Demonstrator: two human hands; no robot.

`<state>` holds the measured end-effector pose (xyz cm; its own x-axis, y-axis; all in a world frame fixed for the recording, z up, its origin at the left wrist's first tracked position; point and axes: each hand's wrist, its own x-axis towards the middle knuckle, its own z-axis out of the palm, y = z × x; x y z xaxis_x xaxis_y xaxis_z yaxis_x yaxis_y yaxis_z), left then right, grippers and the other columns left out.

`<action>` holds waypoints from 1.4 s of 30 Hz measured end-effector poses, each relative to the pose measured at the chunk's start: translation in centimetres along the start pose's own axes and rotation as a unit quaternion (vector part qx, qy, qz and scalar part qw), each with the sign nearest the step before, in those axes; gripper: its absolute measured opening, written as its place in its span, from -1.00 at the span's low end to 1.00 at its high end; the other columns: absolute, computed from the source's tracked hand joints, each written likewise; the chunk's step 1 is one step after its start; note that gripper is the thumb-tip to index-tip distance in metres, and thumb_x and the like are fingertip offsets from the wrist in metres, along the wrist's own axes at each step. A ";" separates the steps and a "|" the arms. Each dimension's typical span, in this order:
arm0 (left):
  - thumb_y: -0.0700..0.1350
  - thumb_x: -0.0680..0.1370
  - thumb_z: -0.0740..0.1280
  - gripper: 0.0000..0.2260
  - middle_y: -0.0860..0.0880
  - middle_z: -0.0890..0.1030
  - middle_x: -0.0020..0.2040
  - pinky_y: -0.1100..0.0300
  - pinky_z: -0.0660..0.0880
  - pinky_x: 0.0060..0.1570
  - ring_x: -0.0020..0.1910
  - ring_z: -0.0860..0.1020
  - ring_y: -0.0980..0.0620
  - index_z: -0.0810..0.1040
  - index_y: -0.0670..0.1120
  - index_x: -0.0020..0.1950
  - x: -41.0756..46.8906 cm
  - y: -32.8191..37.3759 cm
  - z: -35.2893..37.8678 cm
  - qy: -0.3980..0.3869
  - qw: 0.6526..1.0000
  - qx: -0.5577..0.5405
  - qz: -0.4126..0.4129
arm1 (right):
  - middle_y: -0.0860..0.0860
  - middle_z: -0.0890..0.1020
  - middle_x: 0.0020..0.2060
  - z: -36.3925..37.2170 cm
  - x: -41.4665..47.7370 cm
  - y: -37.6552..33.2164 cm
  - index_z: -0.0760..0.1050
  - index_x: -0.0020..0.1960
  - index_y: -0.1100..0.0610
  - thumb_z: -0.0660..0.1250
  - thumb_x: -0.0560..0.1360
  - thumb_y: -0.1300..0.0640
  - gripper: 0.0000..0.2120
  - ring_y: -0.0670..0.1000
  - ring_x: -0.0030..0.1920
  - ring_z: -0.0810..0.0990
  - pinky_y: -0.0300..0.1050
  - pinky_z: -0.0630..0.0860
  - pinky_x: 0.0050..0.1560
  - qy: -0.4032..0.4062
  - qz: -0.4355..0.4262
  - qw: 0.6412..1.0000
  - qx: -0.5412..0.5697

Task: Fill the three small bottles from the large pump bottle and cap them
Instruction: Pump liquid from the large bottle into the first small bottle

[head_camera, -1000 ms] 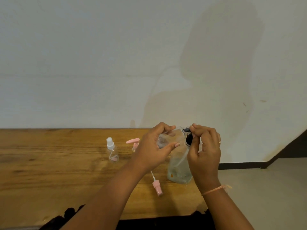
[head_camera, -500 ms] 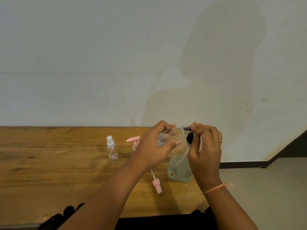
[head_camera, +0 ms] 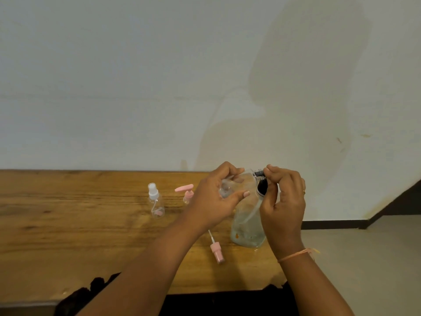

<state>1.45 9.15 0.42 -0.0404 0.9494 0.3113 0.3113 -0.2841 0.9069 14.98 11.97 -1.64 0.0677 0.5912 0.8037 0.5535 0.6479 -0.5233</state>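
Note:
The large clear pump bottle [head_camera: 247, 231] stands near the right end of the wooden table [head_camera: 68, 224], with a black pump head [head_camera: 260, 182] on top. My right hand [head_camera: 282, 201] curls its fingers round that pump head. My left hand [head_camera: 214, 199] holds a small clear bottle [head_camera: 225, 189] tilted against the pump's spout. A small spray bottle with a white cap [head_camera: 155, 200] stands to the left. Beside it a small bottle with a pink pump top [head_camera: 187, 192] stands partly hidden behind my left hand. A loose pink sprayer cap with its tube [head_camera: 216, 250] lies on the table.
The table's right edge runs just past the pump bottle, with grey floor [head_camera: 364, 258] beyond. A pale wall [head_camera: 159, 87] rises directly behind the table. Dark cloth [head_camera: 95, 286] shows at the table's near edge.
Both hands and the bottles stay almost where they were. The right hand's fingers shift slightly on the pump head.

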 end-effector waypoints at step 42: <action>-0.13 0.45 0.45 -0.70 0.21 0.55 0.13 0.41 0.46 0.07 0.13 0.50 0.36 0.40 0.20 -0.07 -0.4 0.7 0.1 0.019 0.999 0.023 0.035 | -0.05 0.52 -0.03 -1.1 0.9 -0.4 0.56 0.01 0.25 0.29 0.42 0.47 -0.77 0.01 0.02 0.53 -0.42 0.41 0.09 -0.014 -0.014 1.000 0.007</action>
<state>1.76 8.56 0.95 -0.0522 0.9220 0.3838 0.3574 -0.3416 0.8692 15.77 11.75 -0.40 0.0293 0.5853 0.8103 0.5438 0.6709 -0.5042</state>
